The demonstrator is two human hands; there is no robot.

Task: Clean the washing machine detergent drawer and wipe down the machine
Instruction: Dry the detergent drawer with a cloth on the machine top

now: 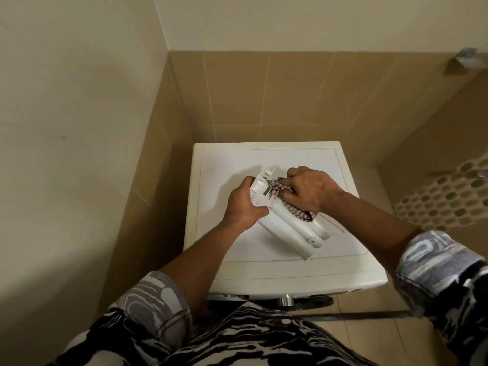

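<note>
The white detergent drawer (287, 225) lies out of the machine, diagonally on the flat white top of the washing machine (351, 276). My left hand (244, 204) grips the drawer's far, compartment end from the left. My right hand (311, 192) is closed on a checked cloth (298, 211) and presses it into the drawer's upper side. Part of the cloth hangs out below my palm. The inside of the compartments is mostly hidden by my hands.
The machine stands in a corner: a plain wall on the left, beige tiled wall behind. A metal fixture (467, 62) juts from the tiles at upper right. A mosaic strip (446, 196) and tiled floor lie to the right. The machine's front knob (286, 299) shows below the top.
</note>
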